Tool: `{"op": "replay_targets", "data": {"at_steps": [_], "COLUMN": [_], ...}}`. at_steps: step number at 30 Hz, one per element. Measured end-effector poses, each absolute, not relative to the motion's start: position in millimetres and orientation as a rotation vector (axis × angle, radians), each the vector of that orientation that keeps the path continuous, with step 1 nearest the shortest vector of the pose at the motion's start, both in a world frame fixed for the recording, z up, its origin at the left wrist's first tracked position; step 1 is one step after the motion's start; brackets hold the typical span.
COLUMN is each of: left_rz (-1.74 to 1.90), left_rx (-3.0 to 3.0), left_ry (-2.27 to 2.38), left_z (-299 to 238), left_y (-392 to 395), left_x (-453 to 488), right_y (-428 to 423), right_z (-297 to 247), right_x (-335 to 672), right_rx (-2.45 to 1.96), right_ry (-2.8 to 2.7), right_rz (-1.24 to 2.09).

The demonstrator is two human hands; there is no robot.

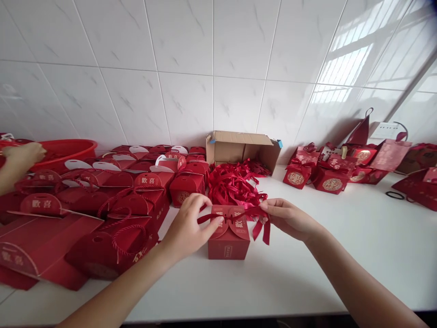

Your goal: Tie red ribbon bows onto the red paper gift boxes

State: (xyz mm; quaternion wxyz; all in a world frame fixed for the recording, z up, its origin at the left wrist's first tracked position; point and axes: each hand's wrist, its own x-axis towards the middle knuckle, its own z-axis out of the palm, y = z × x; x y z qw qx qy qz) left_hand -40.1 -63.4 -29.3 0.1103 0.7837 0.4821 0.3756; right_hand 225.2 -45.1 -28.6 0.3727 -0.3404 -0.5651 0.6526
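Note:
A small red gift box (228, 241) stands on the white counter (341, 255) in front of me. A red ribbon (254, 214) runs across its rounded top flaps. My left hand (189, 223) pinches the ribbon's left end at the box top. My right hand (285, 216) pinches the right end, whose loose tails hang beside the box. Both hands are closed on the ribbon.
A heap of loose red ribbons (235, 184) spills from an open cardboard box (239, 148) by the tiled wall. Several red boxes and corded bags (112, 205) crowd the left; tied boxes (327, 175) stand at right. Another person's hand (23, 157) reaches by a red basin (68, 150).

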Motion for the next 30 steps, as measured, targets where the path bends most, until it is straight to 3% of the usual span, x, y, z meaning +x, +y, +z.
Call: {"op": "replay_targets", "data": {"at_steps": [10,17,26,30], "left_rz": [1.020,1.196,1.220,1.231], "left_rx": [2.419,2.321,1.997,1.831], "left_ry": [1.243,1.399,1.095,1.216], "left_z": [-11.7,-15.4,-3.6,-22.3], "left_y": [-57.0,-53.7,-63.9,-53.7], "left_x": [9.9,7.0,-10.8,-29.8], "right_y": [-60.7,-61.9,-53.7,-55.9], "right_z": [-6.8,-21.4,-42.4,-46.8], "right_x": [221.0,205.7,160.2,159.5], "right_rx": [-0.800,-1.063,-0.927,-0.892], "right_ry": [-1.399,-1.678,-1.601,-1.625], "right_rz": [1.571,1.302,1.064,0.936]}}
